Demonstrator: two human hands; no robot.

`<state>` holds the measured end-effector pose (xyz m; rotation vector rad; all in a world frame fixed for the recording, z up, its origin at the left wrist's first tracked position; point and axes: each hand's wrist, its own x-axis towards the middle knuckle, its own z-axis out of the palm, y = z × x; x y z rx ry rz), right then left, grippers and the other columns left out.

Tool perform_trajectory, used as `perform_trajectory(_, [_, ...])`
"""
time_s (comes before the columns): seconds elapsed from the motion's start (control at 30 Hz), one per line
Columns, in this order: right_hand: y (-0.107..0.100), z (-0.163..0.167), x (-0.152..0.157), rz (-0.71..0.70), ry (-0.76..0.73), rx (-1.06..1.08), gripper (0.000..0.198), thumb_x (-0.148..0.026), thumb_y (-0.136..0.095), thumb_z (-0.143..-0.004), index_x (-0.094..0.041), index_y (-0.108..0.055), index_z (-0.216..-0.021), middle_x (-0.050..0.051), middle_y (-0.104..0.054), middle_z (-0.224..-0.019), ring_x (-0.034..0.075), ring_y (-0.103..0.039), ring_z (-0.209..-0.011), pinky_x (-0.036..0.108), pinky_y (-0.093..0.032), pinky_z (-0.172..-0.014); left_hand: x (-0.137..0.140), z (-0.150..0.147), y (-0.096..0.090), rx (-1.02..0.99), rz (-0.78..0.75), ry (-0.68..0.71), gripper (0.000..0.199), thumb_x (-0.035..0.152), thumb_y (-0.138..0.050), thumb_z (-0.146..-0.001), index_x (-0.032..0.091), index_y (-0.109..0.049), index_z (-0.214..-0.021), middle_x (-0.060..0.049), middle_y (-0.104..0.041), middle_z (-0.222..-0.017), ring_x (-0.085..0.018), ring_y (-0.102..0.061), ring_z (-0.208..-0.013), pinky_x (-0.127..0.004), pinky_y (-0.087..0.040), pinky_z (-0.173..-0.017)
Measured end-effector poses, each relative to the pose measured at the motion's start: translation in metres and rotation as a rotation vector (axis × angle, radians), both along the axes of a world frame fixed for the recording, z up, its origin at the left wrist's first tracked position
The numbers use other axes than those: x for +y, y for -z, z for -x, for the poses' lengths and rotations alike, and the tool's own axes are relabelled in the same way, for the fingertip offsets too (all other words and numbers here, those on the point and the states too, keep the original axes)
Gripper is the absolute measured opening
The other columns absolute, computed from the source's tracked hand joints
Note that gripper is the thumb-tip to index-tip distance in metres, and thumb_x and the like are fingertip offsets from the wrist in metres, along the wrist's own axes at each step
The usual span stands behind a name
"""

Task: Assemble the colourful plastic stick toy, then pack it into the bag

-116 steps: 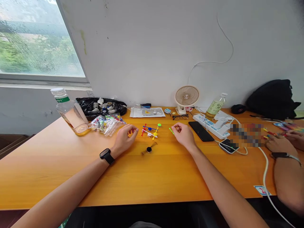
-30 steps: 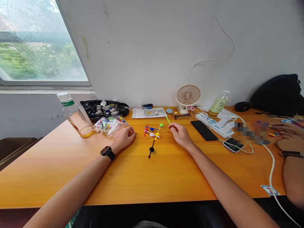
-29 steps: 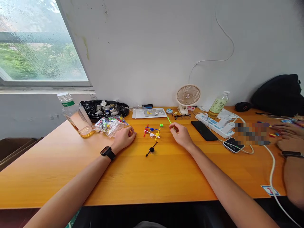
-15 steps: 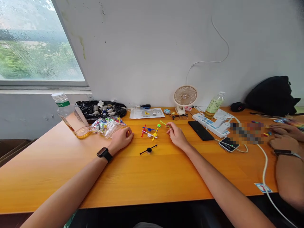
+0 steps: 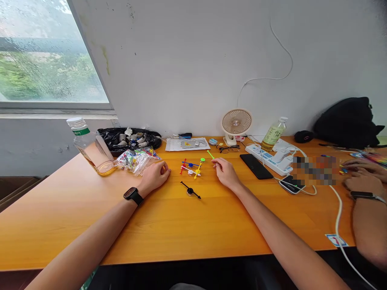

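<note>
Black spinner [image 5: 189, 190]: has been swinging round since half a second ago; its arrowhead was pointing far right and is now pointing near right.
Left hand [image 5: 155, 175]: is resting left of and beyond the black spinner, fingers curling loosely; whether it is holding anything cannot be told.
Right hand [image 5: 224, 173]: is staying right of and beyond the black spinner, narrowed to a pinch, holding the green stick.
Coloured arrows [image 5: 190, 172]: red, blue, white and yellow, are lying beyond the black spinner, between both hands.
Phone [image 5: 256, 166]: is lying well right of the black spinner.
Clear bag [image 5: 133, 159]: is lying far left of the black spinner, showing coloured parts.
Green stick [image 5: 211, 154]: is protruding from the fingertips, beyond and right of the black spinner.
Fan [image 5: 236, 123]: is standing farthest beyond the black spinner, rightward.
</note>
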<state>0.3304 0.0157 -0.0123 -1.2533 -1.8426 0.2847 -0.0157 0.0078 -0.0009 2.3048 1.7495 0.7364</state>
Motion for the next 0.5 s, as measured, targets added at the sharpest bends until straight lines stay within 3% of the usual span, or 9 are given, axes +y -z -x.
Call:
perform_trajectory(0.13, [-0.0011,-0.0016,-0.0015,0.011,0.012,-0.085,0.035,-0.004,-0.046,-0.089,-0.018,-0.073,-0.106,0.009,-0.077,-0.106,0.022,-0.071,-0.085,0.036,-0.056,-0.087,-0.0001,-0.0002,-0.0004,0.002,-0.010,0.007,0.018,0.039,-0.058,-0.094,0.024,-0.060,-0.085,0.000,-0.068,-0.073,-0.020,-0.062,-0.070,-0.030,-0.033,-0.062])
perform_trajectory(0.3, [-0.0004,-0.0007,-0.0022,0.032,-0.009,-0.044,0.028,-0.006,-0.051,-0.091,-0.018,-0.073,-0.104,0.009,-0.074,-0.105,0.020,-0.072,-0.082,0.032,-0.057,-0.079,-0.0010,-0.0015,-0.0022,0.004,-0.004,0.002,0.017,0.038,-0.058,-0.093,0.024,-0.061,-0.084,-0.001,-0.068,-0.072,-0.021,-0.062,-0.069,-0.030,-0.033,-0.062])
perform_trajectory(0.5, [-0.0030,-0.0016,-0.0021,-0.028,0.002,-0.163,0.029,-0.003,-0.053,-0.092,-0.017,-0.077,-0.101,0.011,-0.076,-0.105,0.024,-0.071,-0.096,0.036,-0.055,-0.092,-0.0010,-0.0008,-0.0029,0.003,0.006,-0.008,0.016,0.037,-0.059,-0.093,0.023,-0.061,-0.085,-0.001,-0.068,-0.073,-0.021,-0.062,-0.070,-0.031,-0.035,-0.063])
